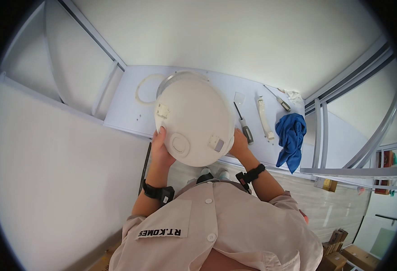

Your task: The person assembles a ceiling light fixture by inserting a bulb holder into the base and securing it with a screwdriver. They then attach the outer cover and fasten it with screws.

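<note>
Cream appliance shell [196, 119], in the head view, is held above the bench [120, 101]. Your left hand [162, 152] and right hand [240, 143] grip its opposite sides, fingers partly curled, mostly hidden behind it, likely to balance its width; a screwdriver [246, 132] lies right of it, perhaps for reach.

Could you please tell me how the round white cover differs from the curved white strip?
The cover is broad and rounded, while the strip is long and narrow.
The cover is held by the left hand and right hand, while the strip lies on the table.
Both are whitish.
</note>
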`<state>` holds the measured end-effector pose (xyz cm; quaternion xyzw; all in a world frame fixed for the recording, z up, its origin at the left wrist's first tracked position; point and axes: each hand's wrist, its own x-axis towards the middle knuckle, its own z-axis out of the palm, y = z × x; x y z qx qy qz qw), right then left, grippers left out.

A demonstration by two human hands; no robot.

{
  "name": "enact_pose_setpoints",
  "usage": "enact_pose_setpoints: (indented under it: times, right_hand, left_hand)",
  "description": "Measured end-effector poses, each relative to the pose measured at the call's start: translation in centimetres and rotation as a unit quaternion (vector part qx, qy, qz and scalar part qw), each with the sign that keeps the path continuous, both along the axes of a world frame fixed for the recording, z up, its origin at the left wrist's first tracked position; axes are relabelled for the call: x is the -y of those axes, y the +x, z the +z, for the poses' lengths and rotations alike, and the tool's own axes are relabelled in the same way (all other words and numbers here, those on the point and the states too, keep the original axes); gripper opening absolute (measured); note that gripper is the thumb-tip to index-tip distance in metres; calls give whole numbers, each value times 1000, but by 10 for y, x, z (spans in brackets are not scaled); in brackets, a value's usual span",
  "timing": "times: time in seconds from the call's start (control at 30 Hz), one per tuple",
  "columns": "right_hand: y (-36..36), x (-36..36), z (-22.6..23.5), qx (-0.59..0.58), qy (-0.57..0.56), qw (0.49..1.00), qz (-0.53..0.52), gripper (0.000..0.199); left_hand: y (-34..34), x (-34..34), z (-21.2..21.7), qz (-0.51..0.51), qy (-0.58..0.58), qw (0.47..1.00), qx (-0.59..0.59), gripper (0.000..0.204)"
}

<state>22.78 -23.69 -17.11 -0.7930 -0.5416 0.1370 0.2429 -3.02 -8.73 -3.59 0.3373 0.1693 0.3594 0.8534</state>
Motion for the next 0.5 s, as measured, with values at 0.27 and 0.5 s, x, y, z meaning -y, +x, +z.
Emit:
enact_pose_setpoints:
  times: [0.27, 0.5]
  right_hand:
    - [23, 16, -1, -134, 72, 987, 54, 44]
    - [14, 55, 155, -394, 228, 888, 65, 40]
  left_hand:
    - [34, 8, -13, -62, 32, 997, 39, 80]
    - [82, 16, -34, -76, 10, 997, 19, 78]
